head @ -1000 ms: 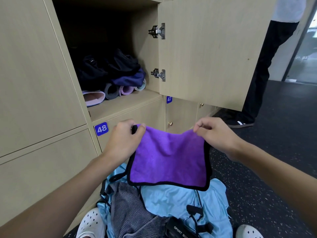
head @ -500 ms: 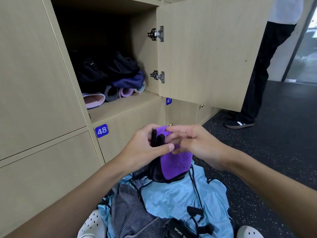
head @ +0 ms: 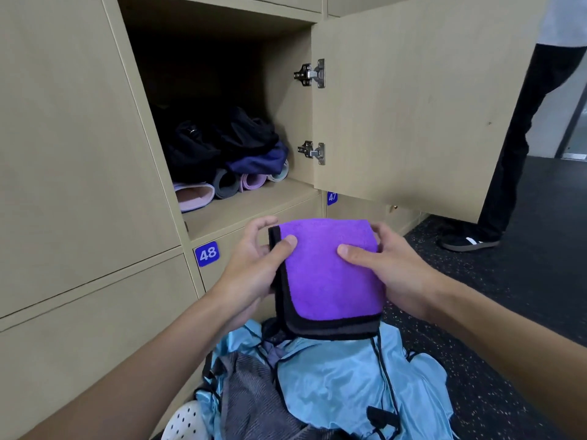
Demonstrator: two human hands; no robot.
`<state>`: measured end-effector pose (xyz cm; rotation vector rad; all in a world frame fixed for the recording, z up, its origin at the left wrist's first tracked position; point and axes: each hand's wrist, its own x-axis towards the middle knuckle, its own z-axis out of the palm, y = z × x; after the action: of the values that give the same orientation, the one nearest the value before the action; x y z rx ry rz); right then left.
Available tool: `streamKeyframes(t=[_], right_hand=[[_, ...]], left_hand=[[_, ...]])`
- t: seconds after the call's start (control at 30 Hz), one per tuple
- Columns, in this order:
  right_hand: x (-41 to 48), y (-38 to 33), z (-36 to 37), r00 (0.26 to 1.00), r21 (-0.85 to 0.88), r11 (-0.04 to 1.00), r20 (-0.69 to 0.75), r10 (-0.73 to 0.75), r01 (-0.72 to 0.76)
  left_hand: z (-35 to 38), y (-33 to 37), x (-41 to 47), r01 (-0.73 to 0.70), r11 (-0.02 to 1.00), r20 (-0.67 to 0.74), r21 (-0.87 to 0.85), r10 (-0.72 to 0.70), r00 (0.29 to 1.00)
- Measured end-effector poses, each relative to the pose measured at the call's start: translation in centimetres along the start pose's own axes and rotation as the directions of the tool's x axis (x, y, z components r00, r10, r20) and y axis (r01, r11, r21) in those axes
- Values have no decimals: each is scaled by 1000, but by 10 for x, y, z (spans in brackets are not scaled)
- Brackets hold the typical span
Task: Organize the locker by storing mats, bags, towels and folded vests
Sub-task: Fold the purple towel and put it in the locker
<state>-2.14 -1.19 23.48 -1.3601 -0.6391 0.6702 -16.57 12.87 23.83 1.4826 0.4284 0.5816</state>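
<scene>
Two grips hold the folded purple towel (head: 330, 274) in front of you, below the open locker compartment (head: 247, 204) and above the pile on the floor (head: 508, 312). Your left grip (head: 254, 265) pinches the towel's black-trimmed left edge, with the thumb on the purple face and the fingers curled behind. Your right grip (head: 397, 268) pinches the right edge the same way, thumb pressed on the front face. The towel hangs roughly upright, and its black borders show in layers along the left and lower edges. Inside the compartment, rolled mats (head: 225, 185) lie side by side on the shelf, ends toward you, with dark bags (head: 216, 144) resting on top of them. The locker door (head: 413, 106) stands open to the right on two metal hinges (head: 313, 74). A blue label (head: 207, 254) reading 48 sits on the panel below the compartment, just beside your left grip. Beneath the towel, a light blue vest (head: 343, 382) lies crumpled on the floor, touching a grey striped cloth (head: 251, 395) on its left. A white perforated shoe (head: 185, 422) shows at the bottom edge. Another person's dark trouser leg (head: 514, 147) stands beyond the door.
</scene>
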Motion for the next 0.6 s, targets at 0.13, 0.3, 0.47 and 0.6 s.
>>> streamKeyframes(t=[0.13,0.3,0.47,0.6], right_hand=[[36,-3,13,990,19,995,-110,-92,94],[72,9,28,996,-53,998,76,-42,46],[133,13,61,991,-75,988,13,-133,134],[183,19,91,989,-107,991,136,-59,74]], left_hand=[[-4,-8,16,25,999,-10,20,-25,1000],[-29,-6,53,-68,998,-255,-11,63,965],[-60,-10,91,-37,963,-412,266,148,899],[-93,-10,109,62,891,-447,449,164,880]])
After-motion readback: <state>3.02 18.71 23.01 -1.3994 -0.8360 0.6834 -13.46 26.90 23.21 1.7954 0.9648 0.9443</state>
